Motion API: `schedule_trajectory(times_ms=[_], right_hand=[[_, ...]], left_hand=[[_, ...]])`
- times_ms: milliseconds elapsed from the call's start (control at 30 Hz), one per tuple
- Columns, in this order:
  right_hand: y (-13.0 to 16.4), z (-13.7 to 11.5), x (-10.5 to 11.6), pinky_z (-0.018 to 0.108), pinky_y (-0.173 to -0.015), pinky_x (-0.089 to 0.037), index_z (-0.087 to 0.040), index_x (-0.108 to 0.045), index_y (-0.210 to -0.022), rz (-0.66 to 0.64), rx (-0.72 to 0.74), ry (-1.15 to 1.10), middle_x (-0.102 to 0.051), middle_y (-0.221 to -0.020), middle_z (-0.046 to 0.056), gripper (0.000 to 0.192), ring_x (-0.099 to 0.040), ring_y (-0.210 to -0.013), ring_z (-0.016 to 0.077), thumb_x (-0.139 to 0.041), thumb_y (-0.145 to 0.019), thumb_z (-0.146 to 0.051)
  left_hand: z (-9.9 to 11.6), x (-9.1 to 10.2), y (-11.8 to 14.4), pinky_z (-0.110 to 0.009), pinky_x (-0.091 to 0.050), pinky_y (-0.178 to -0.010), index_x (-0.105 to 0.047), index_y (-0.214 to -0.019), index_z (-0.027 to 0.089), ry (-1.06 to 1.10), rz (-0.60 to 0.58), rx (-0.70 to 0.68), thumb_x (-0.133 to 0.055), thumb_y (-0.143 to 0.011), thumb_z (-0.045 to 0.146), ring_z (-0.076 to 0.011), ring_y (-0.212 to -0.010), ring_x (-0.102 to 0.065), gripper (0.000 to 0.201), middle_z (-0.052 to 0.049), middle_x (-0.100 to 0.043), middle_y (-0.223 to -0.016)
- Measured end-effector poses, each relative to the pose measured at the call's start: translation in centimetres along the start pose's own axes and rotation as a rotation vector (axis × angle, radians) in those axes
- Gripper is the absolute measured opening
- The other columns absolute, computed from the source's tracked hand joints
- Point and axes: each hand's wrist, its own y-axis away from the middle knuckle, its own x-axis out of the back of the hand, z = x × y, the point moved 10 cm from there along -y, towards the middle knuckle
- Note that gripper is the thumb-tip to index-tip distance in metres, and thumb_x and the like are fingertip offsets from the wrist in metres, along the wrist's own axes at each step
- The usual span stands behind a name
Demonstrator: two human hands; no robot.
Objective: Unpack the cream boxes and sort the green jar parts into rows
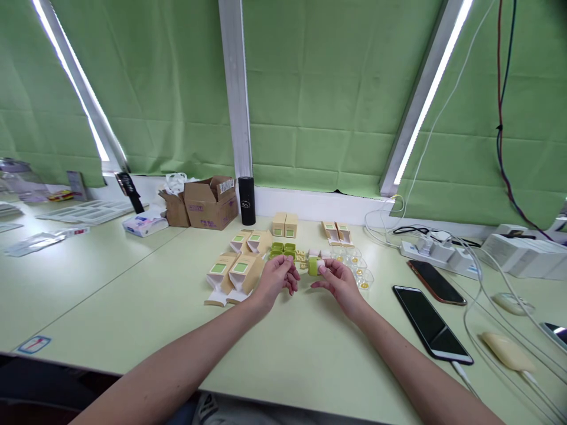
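Observation:
My right hand [341, 286] pinches a small green and white part [314, 266] between thumb and fingers, just above the table. To its left, my left hand [280, 276] has thumb and forefinger drawn together; whatever they hold, if anything, is too small to make out. Green square cups [283, 248] stand in a group behind my left hand. Small yellow pieces [301, 256] lie between the hands, toward the back. Clear plastic covers [364, 278] with yellow marks are beside my right hand, partly hidden by it. Open small cardboard boxes [241, 273] with green labels rest left of my left hand.
More small boxes [284, 225] stand at the back, with open ones [337, 233] to their right. A black cylinder [247, 200] and a large carton [211, 203] are by the wall. Two phones [432, 324], a power strip [438, 257] and loose cables occupy the right side.

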Motion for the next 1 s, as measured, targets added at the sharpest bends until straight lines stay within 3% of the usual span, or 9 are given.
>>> schedule_trajectory(times_ms=[333,500,700,867,1000], right_hand=[[0.0,0.9,0.2,0.034,-0.066,-0.064,-0.018,-0.068,-0.09,0.015,-0.103,-0.131,-0.072,-0.095,0.005,0.046,-0.074,-0.091,0.0251,-0.092,-0.069,-0.051],[0.1,0.8,0.0,0.038,-0.074,-0.064,-0.02,-0.062,-0.098,0.016,-0.09,-0.096,-0.074,-0.092,0.004,0.053,-0.076,-0.085,0.0235,-0.093,-0.067,-0.051],[0.2,-0.1,-0.2,0.042,-0.078,-0.065,-0.024,-0.055,-0.099,0.02,0.005,0.002,-0.073,-0.1,0.003,0.057,-0.073,-0.092,0.023,-0.092,-0.066,-0.053],[0.2,-0.9,-0.4,0.032,-0.063,-0.061,-0.026,-0.054,-0.102,0.011,0.117,0.111,-0.068,-0.098,0.002,0.053,-0.065,-0.08,0.0169,-0.089,-0.071,-0.048],[0.5,-1.4,-0.8,0.026,-0.059,-0.054,-0.028,-0.053,-0.106,0.011,0.177,0.184,-0.067,-0.102,0.003,0.049,-0.065,-0.091,0.0201,-0.086,-0.074,-0.043]], left_hand=[[0.5,0.1,0.0,-0.024,-0.051,-0.046,-0.053,-0.081,0.018,0.0,0.021,-0.049,-0.075,-0.082,0.056,-0.0126,-0.053,-0.064,0.044,-0.002,-0.066,-0.072],[1.0,0.6,-0.2,-0.026,-0.056,-0.052,-0.057,-0.086,0.016,-0.054,0.068,-0.13,-0.079,-0.079,0.056,-0.0134,-0.062,-0.064,0.045,-0.004,-0.067,-0.078],[1.4,0.4,-0.2,-0.027,-0.058,-0.054,-0.059,-0.095,0.016,-0.128,0.073,-0.2,-0.078,-0.081,0.048,-0.0159,-0.071,-0.066,0.039,-0.005,-0.066,-0.085],[1.6,-0.7,0.4,-0.027,-0.059,-0.062,-0.061,-0.104,0.017,-0.218,0.023,-0.238,-0.075,-0.085,0.039,-0.0166,-0.084,-0.065,0.033,-0.009,-0.067,-0.102],[1.4,-1.3,0.8,-0.024,-0.057,-0.06,-0.06,-0.116,0.018,-0.282,-0.026,-0.242,-0.073,-0.087,0.037,-0.0199,-0.096,-0.061,0.037,-0.013,-0.064,-0.118]])
